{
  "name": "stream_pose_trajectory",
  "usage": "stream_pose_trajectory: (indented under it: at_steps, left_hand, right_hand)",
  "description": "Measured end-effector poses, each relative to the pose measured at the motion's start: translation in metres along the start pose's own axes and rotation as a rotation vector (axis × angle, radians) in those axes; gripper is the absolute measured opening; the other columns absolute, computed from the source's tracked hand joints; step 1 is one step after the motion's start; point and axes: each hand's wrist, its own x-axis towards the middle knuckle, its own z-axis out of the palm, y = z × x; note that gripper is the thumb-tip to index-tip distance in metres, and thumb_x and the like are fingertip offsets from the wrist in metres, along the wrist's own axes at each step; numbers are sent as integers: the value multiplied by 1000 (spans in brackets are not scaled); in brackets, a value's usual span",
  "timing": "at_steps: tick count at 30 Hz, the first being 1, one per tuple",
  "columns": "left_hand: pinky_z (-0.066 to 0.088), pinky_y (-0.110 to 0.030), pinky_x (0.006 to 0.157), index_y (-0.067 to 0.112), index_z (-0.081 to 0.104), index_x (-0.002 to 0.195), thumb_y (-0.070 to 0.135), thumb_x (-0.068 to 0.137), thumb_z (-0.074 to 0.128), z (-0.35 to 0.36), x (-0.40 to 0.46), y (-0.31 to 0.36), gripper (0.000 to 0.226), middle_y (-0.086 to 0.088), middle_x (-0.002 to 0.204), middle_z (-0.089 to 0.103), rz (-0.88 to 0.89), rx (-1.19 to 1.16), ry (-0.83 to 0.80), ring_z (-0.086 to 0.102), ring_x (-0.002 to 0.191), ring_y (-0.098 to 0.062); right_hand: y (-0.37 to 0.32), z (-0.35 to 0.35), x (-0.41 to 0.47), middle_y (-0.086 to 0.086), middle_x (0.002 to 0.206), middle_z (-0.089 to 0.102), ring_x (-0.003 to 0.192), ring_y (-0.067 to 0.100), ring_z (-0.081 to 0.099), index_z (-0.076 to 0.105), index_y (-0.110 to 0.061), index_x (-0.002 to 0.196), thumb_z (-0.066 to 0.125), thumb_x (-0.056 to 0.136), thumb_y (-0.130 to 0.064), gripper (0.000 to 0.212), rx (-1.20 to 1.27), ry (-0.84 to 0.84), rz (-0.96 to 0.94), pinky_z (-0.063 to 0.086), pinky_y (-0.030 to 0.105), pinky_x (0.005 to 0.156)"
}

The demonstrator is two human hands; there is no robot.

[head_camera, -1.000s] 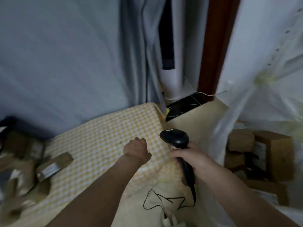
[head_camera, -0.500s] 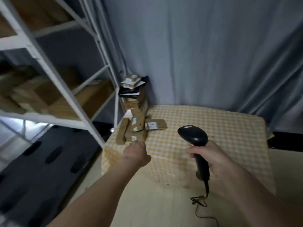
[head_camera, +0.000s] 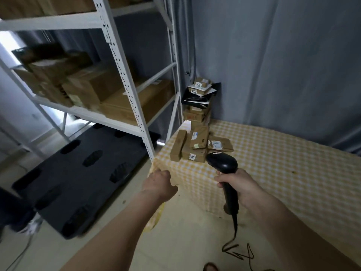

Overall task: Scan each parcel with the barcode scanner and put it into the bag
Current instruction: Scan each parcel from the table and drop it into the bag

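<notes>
Several brown parcels [head_camera: 196, 144] with white labels lie in a loose heap at the far left corner of the table with the yellow checked cloth [head_camera: 273, 163]. Behind them a taller stack of parcels [head_camera: 199, 100] stands against the curtain, with a black mailer among them. My right hand [head_camera: 237, 184] grips the handle of the black barcode scanner [head_camera: 222, 163], its head raised near the heap. My left hand [head_camera: 159, 182] is curled into a loose fist with nothing in it, just in front of the table's left corner. No bag is in view.
A white metal shelf rack [head_camera: 125, 75] with large cardboard boxes stands to the left. A black pallet [head_camera: 78, 173] lies on the floor beneath it. The scanner's cable [head_camera: 237, 251] trails over the pale floor. Grey curtains hang behind the table.
My view has swung left, from the bagged boxes on the right to the shelf rack and parcel heap. Both hands have kept their pose, the right one still holding the scanner.
</notes>
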Motion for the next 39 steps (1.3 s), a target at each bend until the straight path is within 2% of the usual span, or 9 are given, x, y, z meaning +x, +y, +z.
stream_pose_trajectory:
  at_steps: [5, 10, 14, 18, 22, 26, 31, 35, 39]
  left_hand:
    - [45, -34, 96, 22, 50, 134, 46, 90, 58, 4, 35, -6, 51, -4, 135, 46, -14, -10, -37, 52, 121, -23]
    - [45, -34, 96, 19, 52, 132, 44, 90, 58, -12, 97, 16, 49, -4, 136, 47, 18, -29, -68, 51, 121, -23]
    - [45, -32, 93, 19, 55, 129, 42, 89, 59, -27, 157, 48, 46, -4, 133, 50, 54, -25, -70, 53, 118, -23]
    - [47, -33, 92, 19, 54, 128, 41, 86, 60, -24, 218, 77, 48, -5, 132, 51, 44, -39, -139, 55, 117, -24]
    - [45, -33, 99, 18, 48, 136, 42, 87, 60, -7, 272, 97, 56, -6, 137, 45, 24, -40, -194, 50, 123, -23]
    - [45, -34, 98, 17, 39, 142, 41, 87, 63, 14, 314, 105, 65, -9, 142, 37, -26, -82, -259, 47, 126, -26]
    - [43, -36, 103, 15, 35, 144, 42, 82, 68, 42, 371, 104, 75, -12, 149, 29, -112, -183, -335, 36, 136, -30]
    - [39, -41, 108, 12, 33, 144, 50, 74, 76, 63, 425, 102, 91, -14, 149, 34, -172, -298, -412, 36, 137, -30]
    - [49, -38, 98, 16, 42, 137, 55, 53, 83, 90, 483, 91, 102, -9, 133, 52, -151, -356, -440, 52, 121, -27]
  right_hand:
    - [-7, 9, 37, 13, 86, 64, 72, 20, 63, 65, -1, 101, 71, 77, 1, 25, 0, -34, 11, 46, 28, 67]
    - [-26, -6, 87, 15, 79, 67, 78, 27, 64, 68, 1, 98, 75, 72, 0, 27, -42, -21, 33, 47, 39, 84]
    - [-47, -26, 136, 14, 78, 69, 80, 28, 65, 68, -2, 98, 76, 73, -3, 26, -59, 13, 62, 47, 41, 84]
    - [-60, -42, 184, 12, 73, 69, 79, 28, 66, 69, -2, 95, 77, 73, -3, 24, -83, 19, 87, 48, 42, 88]
    - [-66, -52, 228, 13, 74, 68, 77, 26, 66, 69, -2, 95, 76, 73, -2, 23, -74, 14, 131, 48, 39, 85]
    - [-71, -55, 267, 12, 71, 65, 72, 24, 64, 69, 1, 96, 74, 74, 0, 23, -52, 15, 176, 45, 33, 76]
    - [-76, -52, 310, 16, 80, 65, 75, 24, 62, 67, 4, 96, 70, 78, 1, 18, -33, 28, 226, 44, 30, 71]
    - [-71, -49, 351, 14, 80, 65, 80, 26, 62, 69, 3, 92, 72, 77, 0, 15, -24, 50, 267, 44, 31, 72]
    - [-61, -36, 391, 11, 80, 66, 81, 26, 63, 68, 0, 92, 74, 76, -2, 18, 44, 93, 332, 44, 35, 79]
